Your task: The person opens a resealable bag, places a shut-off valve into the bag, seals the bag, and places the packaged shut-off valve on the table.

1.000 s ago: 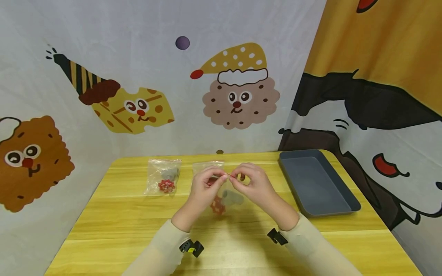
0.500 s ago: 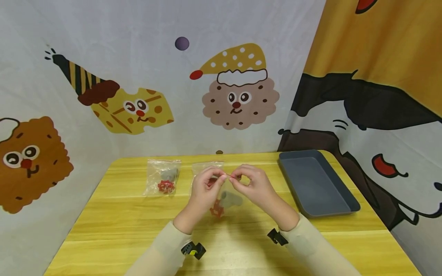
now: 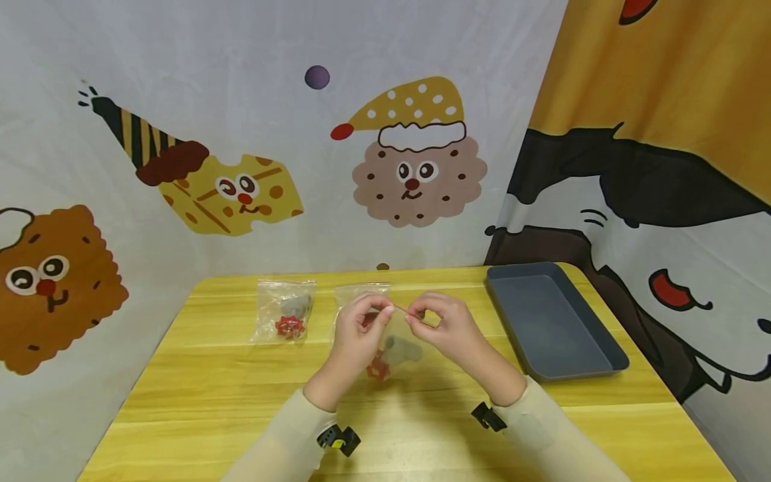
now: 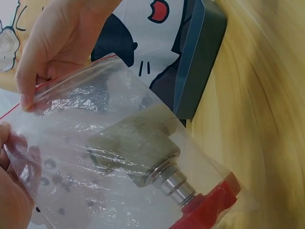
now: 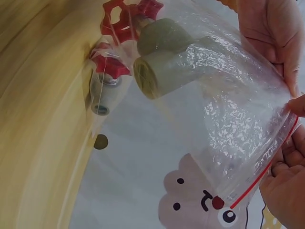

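A clear zip bag (image 4: 71, 157) with a red zip line hangs above the table, holding a grey-green valve (image 4: 138, 143) with a red handwheel (image 4: 205, 205). My left hand (image 3: 355, 335) pinches the bag's top edge between thumb and fingers. Close beside it, my right hand (image 3: 448, 331) pinches the same edge a little farther along. A short stretch of the red zip line (image 3: 402, 309) shows between the two hands. The right wrist view shows the valve low in the bag, with the zip line (image 5: 252, 188) running along its mouth.
Another zip bag (image 3: 286, 294), with a grey valve and red handwheel (image 3: 290, 327), lies at the table's back left. Behind my left hand lies another similar bag (image 3: 361, 289), partly hidden. A dark grey tray (image 3: 560, 321) stands on the right of the wooden table (image 3: 241, 415).
My right hand has shifted slightly right, and more of the red zip line shows between the hands. The left hand stays nearly still, and the bag hangs much as before.
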A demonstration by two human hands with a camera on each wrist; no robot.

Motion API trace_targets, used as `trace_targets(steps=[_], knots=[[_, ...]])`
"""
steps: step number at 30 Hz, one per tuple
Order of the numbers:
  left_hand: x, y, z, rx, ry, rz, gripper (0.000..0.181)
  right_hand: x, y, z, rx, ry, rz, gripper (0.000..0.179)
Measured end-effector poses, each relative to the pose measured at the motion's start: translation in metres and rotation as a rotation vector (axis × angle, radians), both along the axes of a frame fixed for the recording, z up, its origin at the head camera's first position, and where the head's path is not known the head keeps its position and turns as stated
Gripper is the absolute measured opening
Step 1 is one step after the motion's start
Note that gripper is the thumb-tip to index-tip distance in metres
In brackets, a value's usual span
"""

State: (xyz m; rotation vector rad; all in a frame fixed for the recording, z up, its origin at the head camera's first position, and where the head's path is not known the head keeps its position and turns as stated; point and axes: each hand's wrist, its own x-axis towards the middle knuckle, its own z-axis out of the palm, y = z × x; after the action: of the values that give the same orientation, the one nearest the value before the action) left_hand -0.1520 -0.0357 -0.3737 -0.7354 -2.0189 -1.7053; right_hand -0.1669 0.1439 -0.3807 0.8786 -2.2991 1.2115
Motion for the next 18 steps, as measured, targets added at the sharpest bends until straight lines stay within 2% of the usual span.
trace_targets(steps=[13,18], knots=[[0.0012,-0.0010,0.0016,0.007,-0.045,0.023,0.007,-0.0006,0.0045,-0.0049,0.008,0.013,-0.002,0.011],[0.0007,-0.0015,0.0010,0.006,-0.028,0.024,0.007,0.0007,0.0058,-0.0061,0.019,0.008,-0.011,0.011]])
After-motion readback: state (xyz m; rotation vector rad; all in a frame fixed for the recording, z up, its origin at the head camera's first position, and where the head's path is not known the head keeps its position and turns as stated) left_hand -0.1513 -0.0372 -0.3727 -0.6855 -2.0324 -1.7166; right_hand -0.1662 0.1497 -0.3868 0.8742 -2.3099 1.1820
